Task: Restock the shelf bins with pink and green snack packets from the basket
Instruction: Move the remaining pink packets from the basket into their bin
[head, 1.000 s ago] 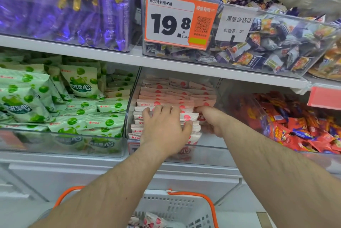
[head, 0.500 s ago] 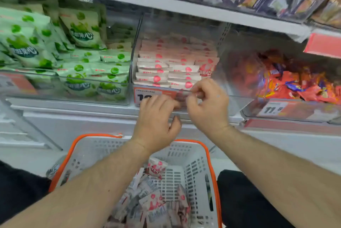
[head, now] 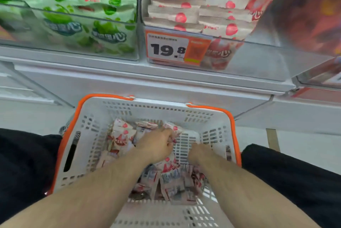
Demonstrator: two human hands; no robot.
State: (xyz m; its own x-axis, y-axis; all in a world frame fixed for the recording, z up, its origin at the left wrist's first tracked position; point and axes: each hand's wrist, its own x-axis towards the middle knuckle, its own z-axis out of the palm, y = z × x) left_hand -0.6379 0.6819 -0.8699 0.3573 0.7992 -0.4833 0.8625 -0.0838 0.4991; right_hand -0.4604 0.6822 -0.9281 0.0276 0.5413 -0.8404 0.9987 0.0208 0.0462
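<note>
Below, white shelf — bins above, basket on floor.

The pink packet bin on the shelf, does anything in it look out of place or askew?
Mostly tidy: the pink packets lie in flat stacks. One packet at the right side of the bin stands tilted against the stacks rather than lying flat.

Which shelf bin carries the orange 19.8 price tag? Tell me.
The pink-packet bin, right of the green-packet bin. Its front bears the price tag; the green one's shows none.
</note>
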